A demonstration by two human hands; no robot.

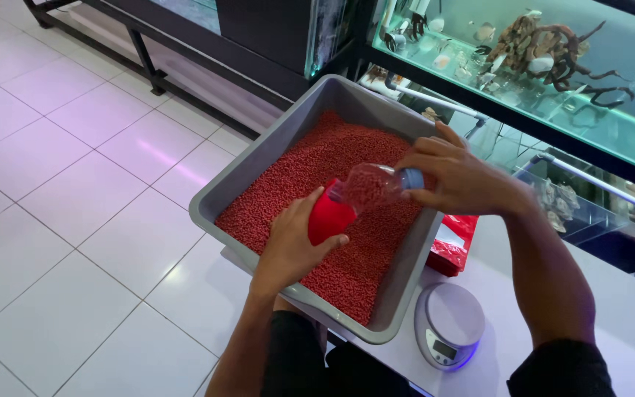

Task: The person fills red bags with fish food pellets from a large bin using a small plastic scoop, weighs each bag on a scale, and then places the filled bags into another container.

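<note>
Red pellets filled a grey tub (259,158), with both hands at work above them.
Over the tub's middle, the right hand (458,176) gripped the blue-capped end of a clear bottle (373,185), which lay nearly level, long axis left to right, mouth in a red scoop (329,217) clasped by the left hand (295,242). Right of the tub lay a red pouch (453,244); nearer stood a round scale (448,323).

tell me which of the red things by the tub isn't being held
The red bag lying beside the grey tub, near the scale. The red cup is in the left hand.
</note>
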